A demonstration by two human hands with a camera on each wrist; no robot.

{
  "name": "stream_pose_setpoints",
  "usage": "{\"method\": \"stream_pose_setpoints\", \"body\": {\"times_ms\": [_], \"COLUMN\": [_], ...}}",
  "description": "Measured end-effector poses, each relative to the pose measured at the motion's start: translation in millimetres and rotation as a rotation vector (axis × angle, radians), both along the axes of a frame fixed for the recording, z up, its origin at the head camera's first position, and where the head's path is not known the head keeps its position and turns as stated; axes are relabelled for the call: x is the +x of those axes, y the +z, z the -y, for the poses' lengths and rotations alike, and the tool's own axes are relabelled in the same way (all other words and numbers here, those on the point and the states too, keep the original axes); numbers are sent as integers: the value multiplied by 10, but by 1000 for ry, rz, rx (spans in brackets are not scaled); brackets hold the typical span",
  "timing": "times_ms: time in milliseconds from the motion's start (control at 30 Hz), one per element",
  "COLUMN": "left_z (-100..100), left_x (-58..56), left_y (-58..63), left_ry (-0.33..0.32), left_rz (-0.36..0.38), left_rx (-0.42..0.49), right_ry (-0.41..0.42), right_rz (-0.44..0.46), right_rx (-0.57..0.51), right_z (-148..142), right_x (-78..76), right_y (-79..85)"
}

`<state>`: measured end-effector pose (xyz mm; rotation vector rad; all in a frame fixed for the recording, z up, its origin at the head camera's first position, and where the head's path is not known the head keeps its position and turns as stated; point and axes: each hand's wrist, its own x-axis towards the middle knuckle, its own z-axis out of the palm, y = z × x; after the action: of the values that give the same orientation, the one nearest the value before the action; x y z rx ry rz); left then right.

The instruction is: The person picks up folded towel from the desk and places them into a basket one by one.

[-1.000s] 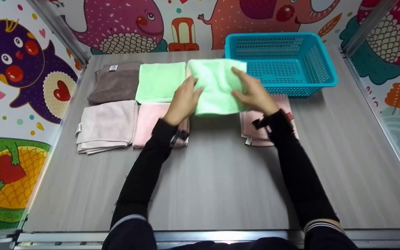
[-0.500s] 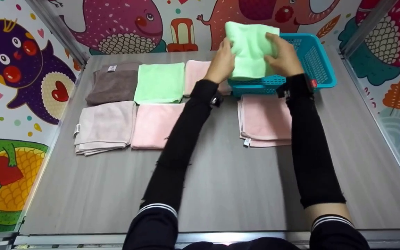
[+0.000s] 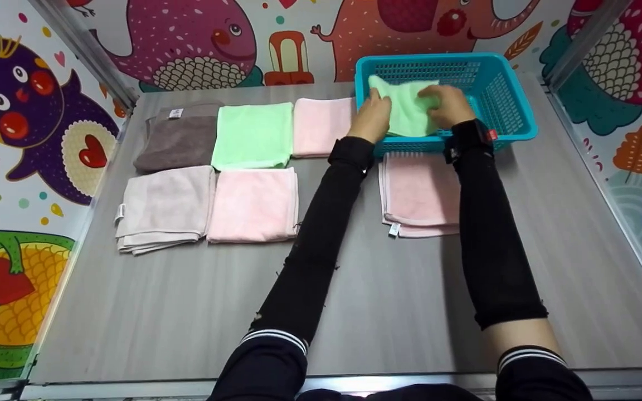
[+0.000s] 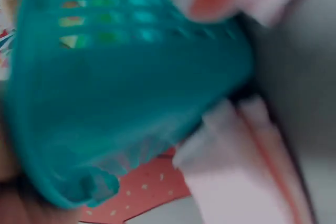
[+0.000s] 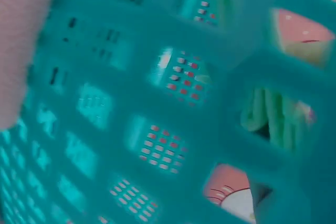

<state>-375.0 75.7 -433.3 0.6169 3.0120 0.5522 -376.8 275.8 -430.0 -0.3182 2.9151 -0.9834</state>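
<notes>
A folded light green towel point(image 3: 410, 108) is inside the turquoise basket point(image 3: 421, 146), at its left part. My left hand point(image 3: 372, 118) grips its left edge, with the wrist over the basket's front rim. My right hand point(image 3: 448, 107) has its fingers curled at the towel's right edge, pinching it. Through the slots of the basket wall in the right wrist view, green folds point(image 5: 270, 114) show. The basket wall point(image 4: 121, 87) fills much of the left wrist view, which is blurred.
Folded towels lie left of the basket: brown point(image 3: 179, 139), green point(image 3: 253, 136), pink point(image 3: 321, 127), pale grey-pink point(image 3: 168, 200) and another pink point(image 3: 254, 206). In front of the basket lies a further pink towel point(image 3: 421, 189), partly under my right forearm. Printed panels enclose the table point(image 3: 354, 312).
Both hands have carried the green towel right from above the pink towel, up over the basket, then down into it. The back pink towel is now uncovered.
</notes>
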Motion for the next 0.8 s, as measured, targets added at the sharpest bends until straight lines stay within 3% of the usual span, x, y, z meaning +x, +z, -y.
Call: {"method": "stream_pose_setpoints", "body": {"times_ms": [167, 400, 533, 667, 800], "left_z": [-62, -69, -40, -21, -17], "left_x": [40, 30, 28, 31, 29], "left_y": [4, 51, 71, 91, 115], "left_ry": [-18, -29, -49, -97, -110], "left_rz": [39, 118, 151, 158, 210], "left_rx": [-181, -522, -541, -552, -526], "right_ry": [26, 29, 19, -29, -75], "right_rz": [128, 348, 424, 472, 484], "right_rx": [73, 242, 344, 330, 308], "right_z": [-4, 53, 90, 119, 131], "right_x": [-41, 37, 88, 134, 160], "right_y": [-95, -25, 44, 84, 95]}}
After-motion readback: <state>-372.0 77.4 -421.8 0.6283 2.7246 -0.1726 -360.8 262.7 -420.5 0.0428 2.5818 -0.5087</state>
